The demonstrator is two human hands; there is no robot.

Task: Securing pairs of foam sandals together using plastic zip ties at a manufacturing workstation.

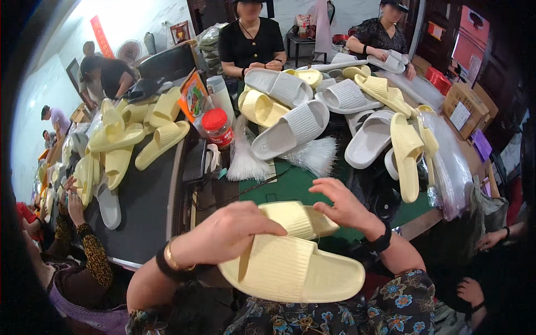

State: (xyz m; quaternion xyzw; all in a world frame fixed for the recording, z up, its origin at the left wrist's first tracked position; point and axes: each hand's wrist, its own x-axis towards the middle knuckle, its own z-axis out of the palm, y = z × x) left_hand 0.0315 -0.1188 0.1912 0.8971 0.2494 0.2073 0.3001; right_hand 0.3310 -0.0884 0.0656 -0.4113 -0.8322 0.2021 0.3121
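Observation:
A pale yellow slide slipper point(279, 268) with a ribbed strap lies sideways in front of me, its heel end to the right. My left hand point(226, 231) is closed on the strap's upper edge, the index finger stretched along it; the thumb is hidden. Just beyond sits a second yellow slipper point(293, 218), partly covered by the nearer one. My right hand point(349, 209) is over its right end with fingers apart and holds nothing I can see. Whether the thumb touches that slipper I cannot tell.
Grey and yellow slippers point(290, 128) are heaped on the green tabletop point(268, 192), beside bundles of clear plastic strands point(248, 156). A red-lidded jar point(216, 125) stands left of them. Further left, a dark conveyor belt point(145, 195) carries yellow slippers. Other people work around the table.

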